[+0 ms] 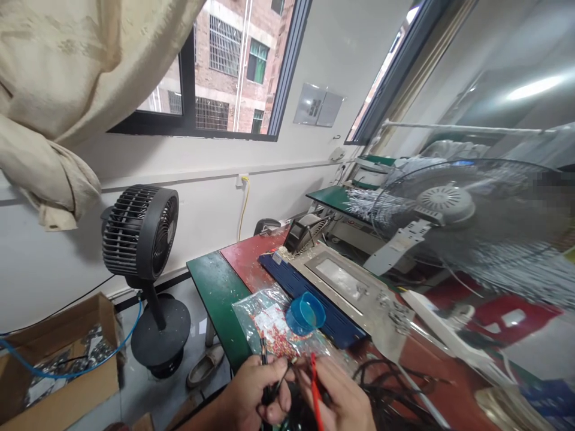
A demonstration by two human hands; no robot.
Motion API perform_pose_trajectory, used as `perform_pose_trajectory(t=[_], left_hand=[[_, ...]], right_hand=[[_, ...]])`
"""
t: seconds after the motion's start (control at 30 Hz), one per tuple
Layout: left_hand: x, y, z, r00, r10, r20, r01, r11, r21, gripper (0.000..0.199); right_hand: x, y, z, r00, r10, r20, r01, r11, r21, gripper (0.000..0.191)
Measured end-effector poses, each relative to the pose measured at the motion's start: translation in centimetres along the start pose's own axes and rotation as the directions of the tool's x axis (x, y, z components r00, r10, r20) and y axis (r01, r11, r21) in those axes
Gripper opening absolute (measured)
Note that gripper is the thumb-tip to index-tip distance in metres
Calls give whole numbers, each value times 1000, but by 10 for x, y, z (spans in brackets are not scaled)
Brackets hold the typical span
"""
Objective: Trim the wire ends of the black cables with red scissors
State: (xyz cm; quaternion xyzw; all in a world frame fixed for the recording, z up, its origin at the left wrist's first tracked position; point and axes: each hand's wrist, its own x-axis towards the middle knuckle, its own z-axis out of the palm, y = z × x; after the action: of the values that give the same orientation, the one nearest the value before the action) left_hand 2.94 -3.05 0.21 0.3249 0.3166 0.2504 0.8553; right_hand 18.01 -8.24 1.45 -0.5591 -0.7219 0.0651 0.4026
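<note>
Both hands are close together at the bottom centre, over the table's near edge. My left hand [256, 392] is closed round a dark pen-like tool [264, 353] that points up. A red stick-like tool [316, 389] is in my right hand [341, 395], its fingers pressed together. Thin dark wire [285, 378] runs between the fingertips of both hands. Just beyond them lies a clear plastic bag [260, 311] of small red and yellow pieces, with a blue round container [306, 313] at its right side.
Black cables [390, 389] lie right of my hands. Behind the blue container is a metal-topped device [336, 278]. A large fan [444, 203] stands at the right. On the left are a black floor fan [141, 233] and an open cardboard box [67, 401].
</note>
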Motion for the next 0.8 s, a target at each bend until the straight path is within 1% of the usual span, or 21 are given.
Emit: perform_pose_trajectory(t=[0.03,0.07,0.1,0.13,0.17,0.23,0.27,0.3,0.33,0.37,0.4,0.47,0.5,0.53,0.57,0.6,0.63,0.67,0.7,0.73,0.8], left_hand=[[0,-1,0,1000,28,-2,-28,999,24,40],[0,-2,1,999,53,-7,-52,997,52,42],[0,-4,2,997,75,-11,-74,994,85,43],[0,-6,2,995,97,-15,-94,988,125,46],[0,-8,3,993,113,-18,-109,980,167,48],[0,-12,5,990,136,-29,-126,963,237,51],[0,-13,5,989,145,-32,-132,956,264,51],[0,-14,6,988,151,-33,-136,952,275,50],[0,-14,6,988,154,-33,-140,953,268,48],[1,-13,6,988,153,-29,-142,960,243,46],[1,-12,6,988,153,-27,-144,968,206,44],[1,-9,5,988,151,-40,-145,981,126,41],[1,-6,5,988,144,-53,-138,986,97,41],[0,-4,5,989,133,-65,-127,989,79,41],[0,-1,6,990,117,-74,-112,992,66,42],[-1,1,6,992,98,-78,-94,994,53,42],[-3,4,6,994,81,-74,-78,996,47,43],[-4,6,7,995,70,-64,-67,997,50,45],[-5,7,8,996,64,-55,-61,996,59,47],[-6,8,8,997,57,-46,-53,996,68,50],[-7,9,8,999,34,-39,-31,996,80,55]], right_hand=[[1,-3,1,984,170,52,-176,973,150,14],[2,-6,3,937,324,129,-348,892,286,19],[3,-9,4,870,446,211,-493,772,401,23],[4,-12,4,795,535,286,-600,629,495,26],[4,-15,5,729,592,343,-662,482,574,28],[5,-19,5,628,643,438,-703,227,674,32],[5,-21,4,595,642,483,-707,133,694,35],[6,-21,4,576,635,515,-708,71,703,37],[7,-21,4,570,635,522,-705,51,708,38],[8,-21,4,581,641,501,-700,80,709,38],[8,-21,4,604,655,455,-696,155,701,37],[8,-18,4,660,697,280,-671,380,637,32],[8,-16,4,698,697,167,-645,509,570,29],[7,-14,4,748,662,57,-599,636,487,26],[5,-12,4,807,589,-45,-526,752,396,24],[3,-9,3,874,471,-121,-419,856,304,21],[1,-6,3,936,315,-155,-281,937,210,18],[0,-3,2,977,148,-156,-129,984,122,17],[-2,1,0,990,1,-141,6,999,49,21],[-3,4,-1,987,-111,-119,110,994,-14,26],[-5,9,-3,971,-223,-86,213,971,-112,32]])
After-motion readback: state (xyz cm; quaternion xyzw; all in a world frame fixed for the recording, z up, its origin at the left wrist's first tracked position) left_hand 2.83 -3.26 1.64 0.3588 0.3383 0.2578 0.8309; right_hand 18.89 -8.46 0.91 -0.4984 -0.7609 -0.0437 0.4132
